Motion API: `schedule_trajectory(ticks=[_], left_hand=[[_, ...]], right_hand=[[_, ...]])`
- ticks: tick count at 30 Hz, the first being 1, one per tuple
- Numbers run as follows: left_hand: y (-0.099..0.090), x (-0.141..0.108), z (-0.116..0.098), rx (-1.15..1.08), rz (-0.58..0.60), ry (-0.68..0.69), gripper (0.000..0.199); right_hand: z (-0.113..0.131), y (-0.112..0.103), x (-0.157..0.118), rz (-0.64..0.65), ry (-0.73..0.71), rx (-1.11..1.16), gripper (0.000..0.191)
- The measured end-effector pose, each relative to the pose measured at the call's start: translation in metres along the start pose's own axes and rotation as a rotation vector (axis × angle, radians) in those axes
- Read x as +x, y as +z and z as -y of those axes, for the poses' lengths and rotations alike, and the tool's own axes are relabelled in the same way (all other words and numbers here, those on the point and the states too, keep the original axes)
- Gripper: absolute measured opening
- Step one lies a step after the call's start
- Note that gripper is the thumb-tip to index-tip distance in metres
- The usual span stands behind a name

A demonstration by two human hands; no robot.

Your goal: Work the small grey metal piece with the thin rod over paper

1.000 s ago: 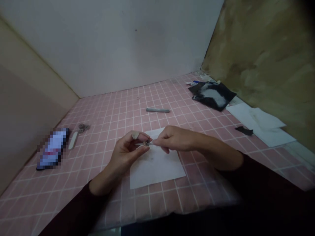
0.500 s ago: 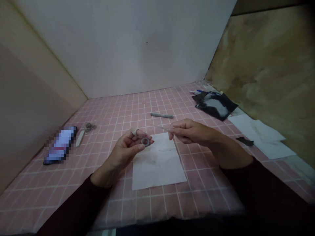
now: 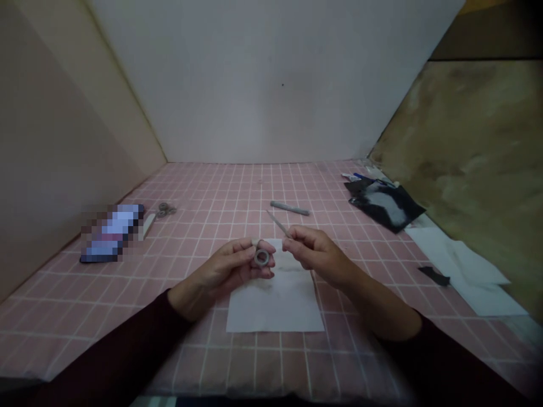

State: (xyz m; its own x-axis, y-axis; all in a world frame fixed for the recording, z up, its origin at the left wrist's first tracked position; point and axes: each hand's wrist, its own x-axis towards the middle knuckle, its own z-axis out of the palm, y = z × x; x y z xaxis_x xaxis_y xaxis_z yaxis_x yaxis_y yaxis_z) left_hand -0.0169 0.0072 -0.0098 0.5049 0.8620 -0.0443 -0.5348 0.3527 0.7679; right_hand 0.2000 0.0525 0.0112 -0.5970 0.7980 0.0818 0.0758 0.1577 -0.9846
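My left hand (image 3: 233,261) is closed on a small grey ring (image 3: 262,265), pinched at its edge with the opening turned towards me. A pale wrap or band shows on one of that hand's fingers. In my right hand (image 3: 318,251) is a thin, pointed tool (image 3: 278,223), perhaps a needle file, its tip slanting up and left. The tool and the ring are apart. Beneath both hands lies a white sheet of paper (image 3: 275,314) with grey smudges. Just beyond the tool's tip, a grey stick-like bar (image 3: 289,208) rests on the tablecloth.
A pink checked tablecloth (image 3: 203,350) covers the table. On the left are a phone (image 3: 114,232) with a blurred screen, a flat white strip (image 3: 147,226) and several small grey rings (image 3: 165,210). On the right lie black sheets (image 3: 403,209), white papers (image 3: 479,288) and a black scrap (image 3: 433,276).
My view has shifted. The left hand has turned, and the ring now faces me more squarely. The right hand has tilted the tool from nearly level to a steeper slant.
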Motion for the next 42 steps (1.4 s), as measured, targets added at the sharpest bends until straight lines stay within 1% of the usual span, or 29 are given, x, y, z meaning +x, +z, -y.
schedule_trajectory(ticks=[3, 6, 9, 11, 13, 16, 19, 23, 25, 29, 32, 34, 36, 40, 42], left_hand=[[0.000, 0.002, 0.000, -0.055, 0.022, -0.012, 0.024], [0.001, 0.003, 0.000, -0.098, 0.014, -0.010, 0.022], [0.000, 0.004, 0.002, -0.115, -0.004, -0.040, 0.018], [-0.001, 0.005, 0.005, -0.111, -0.020, -0.056, 0.017], [-0.002, 0.006, 0.006, -0.106, -0.043, -0.060, 0.018], [-0.004, 0.007, 0.008, -0.094, -0.072, -0.073, 0.020], [-0.004, 0.008, 0.009, -0.091, -0.082, -0.098, 0.021], [-0.003, 0.008, 0.010, -0.091, -0.121, -0.116, 0.018], [-0.003, 0.008, 0.012, -0.078, -0.124, -0.123, 0.019], [-0.006, 0.008, 0.015, -0.021, -0.117, -0.158, 0.020], [-0.007, 0.008, 0.016, 0.008, -0.115, -0.186, 0.023], [-0.006, 0.008, 0.016, 0.016, -0.121, -0.154, 0.026], [-0.003, 0.008, 0.014, 0.052, -0.128, -0.077, 0.032], [0.002, 0.007, 0.013, 0.279, -0.161, 0.097, 0.042], [0.004, 0.007, 0.014, 0.368, -0.175, 0.175, 0.039]], right_hand=[[0.000, 0.003, -0.001, -0.015, -0.017, -0.031, 0.034], [0.000, 0.008, -0.001, -0.020, -0.032, -0.019, 0.029], [0.001, 0.012, -0.001, 0.023, -0.038, 0.046, 0.023], [0.000, 0.014, -0.001, 0.064, -0.036, 0.070, 0.024], [-0.002, 0.016, -0.001, 0.072, -0.035, 0.040, 0.026], [-0.006, 0.018, 0.000, 0.034, -0.041, -0.052, 0.026], [-0.009, 0.021, 0.000, 0.017, -0.048, -0.096, 0.023], [-0.011, 0.023, 0.000, 0.003, -0.027, -0.133, 0.018], [-0.012, 0.025, 0.000, 0.019, -0.015, -0.133, 0.018], [-0.013, 0.027, 0.000, 0.072, 0.010, -0.077, 0.021], [-0.014, 0.027, 0.002, 0.058, 0.065, -0.043, 0.027], [-0.015, 0.026, 0.003, 0.024, 0.120, -0.020, 0.030], [-0.015, 0.024, 0.004, -0.028, 0.181, 0.039, 0.031], [-0.013, 0.021, 0.005, -0.115, 0.265, 0.207, 0.031], [-0.012, 0.021, 0.004, -0.123, 0.278, 0.250, 0.031]])
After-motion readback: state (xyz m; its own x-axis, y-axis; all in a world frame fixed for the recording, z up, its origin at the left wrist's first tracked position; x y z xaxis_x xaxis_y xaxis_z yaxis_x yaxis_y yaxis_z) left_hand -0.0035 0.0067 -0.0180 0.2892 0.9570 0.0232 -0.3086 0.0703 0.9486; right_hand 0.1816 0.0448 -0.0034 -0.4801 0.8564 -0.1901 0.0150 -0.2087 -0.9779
